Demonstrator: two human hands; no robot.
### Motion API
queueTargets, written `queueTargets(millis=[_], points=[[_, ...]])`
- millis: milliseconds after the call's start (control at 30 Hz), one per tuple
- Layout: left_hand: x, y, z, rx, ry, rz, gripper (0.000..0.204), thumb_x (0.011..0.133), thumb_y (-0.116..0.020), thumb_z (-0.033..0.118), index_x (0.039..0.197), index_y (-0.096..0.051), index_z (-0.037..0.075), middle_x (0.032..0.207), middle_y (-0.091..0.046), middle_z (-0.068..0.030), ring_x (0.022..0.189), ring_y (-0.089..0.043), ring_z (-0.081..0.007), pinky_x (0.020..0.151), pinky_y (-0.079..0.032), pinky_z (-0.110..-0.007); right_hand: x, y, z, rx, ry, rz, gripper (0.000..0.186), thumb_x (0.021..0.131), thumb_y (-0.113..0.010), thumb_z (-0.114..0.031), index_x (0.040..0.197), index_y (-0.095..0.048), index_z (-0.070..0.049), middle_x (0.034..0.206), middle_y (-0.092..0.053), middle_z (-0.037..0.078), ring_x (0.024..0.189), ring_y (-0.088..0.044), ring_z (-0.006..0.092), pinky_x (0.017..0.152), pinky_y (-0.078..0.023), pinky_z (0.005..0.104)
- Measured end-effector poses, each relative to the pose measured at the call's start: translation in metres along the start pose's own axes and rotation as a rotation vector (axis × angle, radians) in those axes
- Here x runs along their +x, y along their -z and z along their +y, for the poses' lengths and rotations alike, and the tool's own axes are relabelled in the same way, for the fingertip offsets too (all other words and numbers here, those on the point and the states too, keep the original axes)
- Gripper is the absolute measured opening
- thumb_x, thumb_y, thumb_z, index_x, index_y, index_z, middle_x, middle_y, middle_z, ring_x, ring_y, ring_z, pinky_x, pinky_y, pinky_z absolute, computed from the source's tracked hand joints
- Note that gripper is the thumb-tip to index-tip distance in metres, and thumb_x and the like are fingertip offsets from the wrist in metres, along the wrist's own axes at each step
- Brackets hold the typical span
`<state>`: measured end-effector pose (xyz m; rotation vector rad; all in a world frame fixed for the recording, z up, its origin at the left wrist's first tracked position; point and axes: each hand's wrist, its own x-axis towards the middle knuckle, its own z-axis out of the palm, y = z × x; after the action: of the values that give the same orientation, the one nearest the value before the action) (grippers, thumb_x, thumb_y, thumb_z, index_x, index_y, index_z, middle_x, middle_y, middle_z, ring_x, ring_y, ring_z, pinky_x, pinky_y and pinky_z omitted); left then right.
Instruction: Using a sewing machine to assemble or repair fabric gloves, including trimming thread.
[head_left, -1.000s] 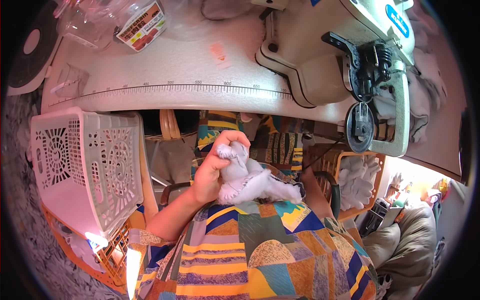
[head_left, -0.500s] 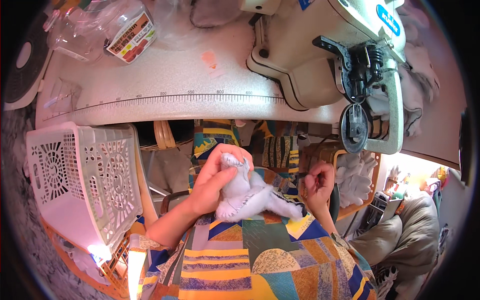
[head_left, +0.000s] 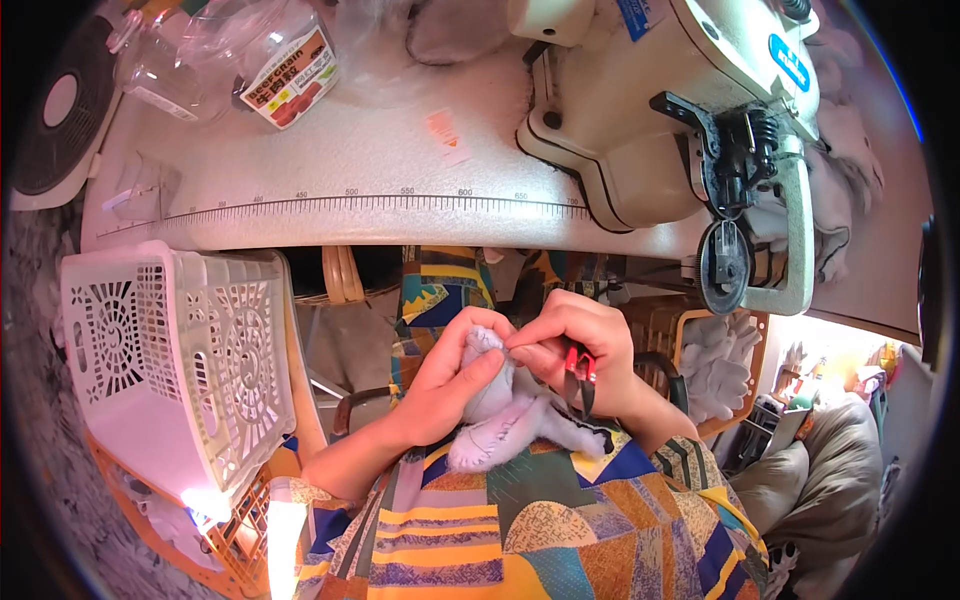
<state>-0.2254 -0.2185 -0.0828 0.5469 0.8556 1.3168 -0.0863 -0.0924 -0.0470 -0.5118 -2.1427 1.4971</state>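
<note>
My left hand (head_left: pixel 436 384) is closed around a pale, fluffy plush fabric piece (head_left: pixel 497 432) with dark stitching along its edges. The lower limbs of the piece hang over my lap, one toward the right with a dark edge at its end. My right hand (head_left: pixel 597 338) meets the left at the top of the piece, thumb and forefinger pinched together at its edge. Whether a needle or thread is between those fingertips is too small to make out. Red-and-black thread snips (head_left: pixel 580 378) are held in the curled fingers of the right hand, blades pointing down.
A sewing machine (head_left: pixel 640 130) stands on the white table (head_left: pixel 390 170), which has a printed ruler along its near edge. Clear plastic containers (head_left: pixel 290 80) sit at the back left. A white plastic basket (head_left: pixel 180 370) is at left; a tan basket (head_left: pixel 755 372) of white pieces is at right.
My right hand has come in from the right to the top of the plush piece and now pinches at its edge. The snips have come into clear view. The whole view has shifted slightly.
</note>
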Motion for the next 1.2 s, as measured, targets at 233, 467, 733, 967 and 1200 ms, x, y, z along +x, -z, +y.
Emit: queueTargets(millis=[233, 467, 733, 967, 1200], points=[[0.005, -0.002, -0.003, -0.08, -0.038, 0.006, 0.023, 0.097, -0.048, 0.028, 0.106, -0.043, 0.007, 0.101, -0.049, -0.0087, 0.087, -0.049, -0.0149, 0.079, -0.042, -0.029, -0.01, 0.003, 0.006, 0.587, -0.359, 0.095, 0.005, 0.091, -0.054, -0.004, 0.095, -0.054, -0.003, 0.09, -0.051, 0.0, 0.082, -0.047, 0.0056, 0.073, -0.039, 0.0216], [0.005, 0.001, -0.007, -0.16, -0.168, 0.027, 0.026, 0.1, -0.04, 0.033, 0.106, -0.042, 0.008, 0.104, -0.048, -0.0099, 0.092, -0.048, -0.0149, 0.084, -0.041, -0.03, -0.023, 0.006, 0.008, 0.485, -0.335, -0.017, 0.026, 0.092, -0.054, -0.022, 0.108, -0.048, -0.003, 0.09, -0.041, 0.0, 0.081, -0.039, 0.0077, 0.074, -0.035, 0.0211], [0.004, 0.0, -0.009, -0.11, -0.179, -0.014, 0.036, 0.101, -0.031, 0.042, 0.108, -0.04, 0.008, 0.108, -0.046, -0.0101, 0.098, -0.047, -0.0155, 0.089, -0.039, -0.031, -0.044, 0.003, 0.019, 0.156, -0.368, -0.046, 0.024, 0.089, -0.063, -0.023, 0.092, -0.052, -0.003, 0.069, -0.047, -0.003, 0.061, -0.041, 0.006, 0.057, -0.036, 0.0208], [0.002, 0.002, -0.012, -0.007, -0.181, -0.008, 0.039, 0.101, -0.03, 0.043, 0.111, -0.04, 0.006, 0.112, -0.045, -0.0096, 0.102, -0.043, -0.0143, 0.095, -0.034, -0.03, -0.03, 0.0, 0.004, 0.008, -0.317, -0.07, 0.02, 0.081, -0.071, -0.017, 0.087, -0.058, -0.002, 0.07, -0.056, 0.004, 0.06, -0.051, 0.0101, 0.055, -0.04, 0.0239], [0.002, 0.002, -0.012, -0.143, -0.172, -0.079, 0.025, 0.095, -0.044, 0.022, 0.114, -0.04, 0.006, 0.11, -0.045, -0.0081, 0.101, -0.043, -0.0132, 0.092, -0.035, -0.029, -0.033, -0.001, 0.01, -0.096, -0.17, 0.046, 0.021, 0.075, -0.075, -0.016, 0.08, -0.06, -0.002, 0.063, -0.056, 0.006, 0.053, -0.052, 0.0122, 0.049, -0.04, 0.0254]])
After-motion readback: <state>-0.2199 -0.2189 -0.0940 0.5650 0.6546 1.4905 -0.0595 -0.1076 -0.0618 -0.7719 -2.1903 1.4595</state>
